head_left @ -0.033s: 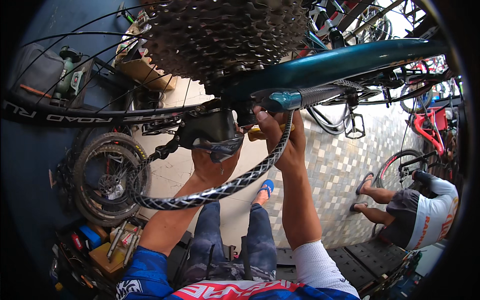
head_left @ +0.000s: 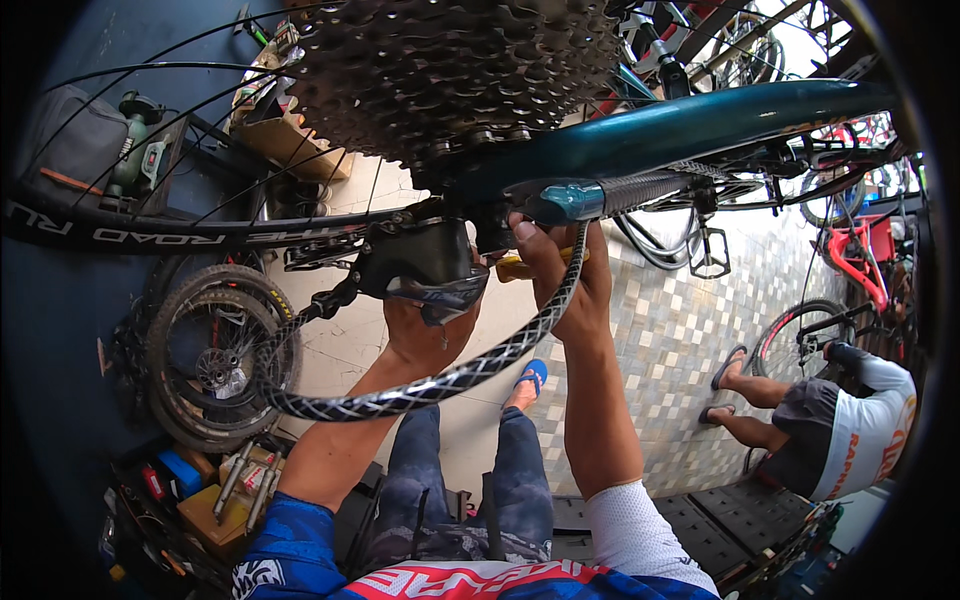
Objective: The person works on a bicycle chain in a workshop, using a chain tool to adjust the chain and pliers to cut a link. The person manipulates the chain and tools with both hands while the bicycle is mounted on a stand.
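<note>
A black rear derailleur (head_left: 410, 258) hangs below the large cassette (head_left: 450, 75) and the teal bicycle frame tube (head_left: 690, 120). My left hand (head_left: 437, 330) is closed on the derailleur from behind and below; its body hides most of those fingers. Close to the derailleur's mount, my right hand (head_left: 575, 280) is closed with a yellow tool (head_left: 514, 268) in its fingers, its thumb raised against the mount. The tool's tip cannot be seen. A black cable housing with a pale criss-cross pattern (head_left: 470, 370) loops from the frame end across both forearms to the derailleur.
The wheel rim with tyre (head_left: 200, 238) spans the left side. Loose wheels (head_left: 215, 350) lean at left, above a cluttered box of parts (head_left: 215, 500). On the tiled floor at right, a person in a white top (head_left: 860, 425) bends beside a red bicycle (head_left: 858, 265). Black crates (head_left: 735, 520) stand low.
</note>
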Demonstrator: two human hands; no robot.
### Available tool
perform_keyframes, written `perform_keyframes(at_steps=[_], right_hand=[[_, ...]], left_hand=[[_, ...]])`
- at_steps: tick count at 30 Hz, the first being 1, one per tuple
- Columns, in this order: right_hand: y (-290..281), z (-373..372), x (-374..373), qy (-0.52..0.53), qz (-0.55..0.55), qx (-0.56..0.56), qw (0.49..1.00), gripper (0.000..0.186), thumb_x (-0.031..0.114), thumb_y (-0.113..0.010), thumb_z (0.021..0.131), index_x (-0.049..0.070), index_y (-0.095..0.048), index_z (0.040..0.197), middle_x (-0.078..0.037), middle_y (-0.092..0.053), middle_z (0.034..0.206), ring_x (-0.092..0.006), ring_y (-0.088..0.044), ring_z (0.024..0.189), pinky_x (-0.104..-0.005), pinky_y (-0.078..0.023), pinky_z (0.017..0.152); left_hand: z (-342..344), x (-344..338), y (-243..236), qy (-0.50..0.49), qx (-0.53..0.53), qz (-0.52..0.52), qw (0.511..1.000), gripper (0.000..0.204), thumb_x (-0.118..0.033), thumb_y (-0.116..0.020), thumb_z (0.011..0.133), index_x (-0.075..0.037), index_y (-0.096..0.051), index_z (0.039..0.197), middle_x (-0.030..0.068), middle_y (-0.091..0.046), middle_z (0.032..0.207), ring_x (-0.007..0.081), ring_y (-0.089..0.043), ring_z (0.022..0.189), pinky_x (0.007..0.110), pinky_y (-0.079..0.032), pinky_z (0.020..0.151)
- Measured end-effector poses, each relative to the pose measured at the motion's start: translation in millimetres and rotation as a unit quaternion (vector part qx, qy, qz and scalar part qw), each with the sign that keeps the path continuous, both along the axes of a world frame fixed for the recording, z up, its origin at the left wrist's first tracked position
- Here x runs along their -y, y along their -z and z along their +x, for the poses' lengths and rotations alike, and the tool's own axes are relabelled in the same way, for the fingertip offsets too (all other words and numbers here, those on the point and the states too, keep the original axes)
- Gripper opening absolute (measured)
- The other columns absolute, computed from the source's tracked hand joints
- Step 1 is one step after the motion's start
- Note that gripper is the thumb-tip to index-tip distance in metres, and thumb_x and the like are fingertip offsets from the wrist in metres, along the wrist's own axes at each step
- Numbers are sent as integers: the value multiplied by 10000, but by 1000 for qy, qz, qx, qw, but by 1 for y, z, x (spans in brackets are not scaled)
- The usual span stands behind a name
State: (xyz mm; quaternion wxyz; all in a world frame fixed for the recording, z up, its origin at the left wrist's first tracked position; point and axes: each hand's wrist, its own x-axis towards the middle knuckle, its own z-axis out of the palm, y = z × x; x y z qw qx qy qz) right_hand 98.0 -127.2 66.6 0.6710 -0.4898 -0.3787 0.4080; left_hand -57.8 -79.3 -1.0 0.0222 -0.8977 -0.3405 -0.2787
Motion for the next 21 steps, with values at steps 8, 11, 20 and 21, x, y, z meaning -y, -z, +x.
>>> perform_keyframes(at_steps=[8, 11, 20, 21], right_hand=[[8, -3, -7, 13, 51, -38, 998, 449, 54, -547, 1049, -11, -416, 1474, -134, -593, 1336, -183, -610, 1202, -323, -515, 1005], [15, -5, -10, 29, 87, -51, 994, 431, 74, -561, 1040, -20, -440, 1444, -144, -595, 1347, -206, -607, 1224, -359, -497, 1051], [21, -9, -10, 67, 128, -82, 986, 399, 121, -595, 993, -22, -511, 1355, -134, -627, 1261, -178, -607, 1143, -348, -490, 997], [22, -9, -12, 77, 145, -92, 982, 398, 116, -596, 991, -21, -513, 1355, -133, -639, 1231, -165, -623, 1088, -329, -511, 943]], left_hand=[[0, -5, 3, 23, 47, -61, 997, 167, -166, -754, 871, -136, -650, 999, 29, -627, 905, 214, -644, 826, 361, -505, 765], [2, -5, -2, 33, 58, -28, 997, 137, -161, -734, 883, -111, -607, 904, 40, -575, 801, 205, -614, 716, 342, -499, 658], [-2, -6, -3, 48, 49, -77, 995, 207, -122, -755, 820, -116, -661, 1004, 74, -641, 918, 273, -649, 839, 428, -508, 756], [-1, -7, -2, 57, 67, -79, 993, 192, -105, -749, 819, -103, -634, 973, 77, -617, 866, 269, -637, 787, 418, -503, 710]])
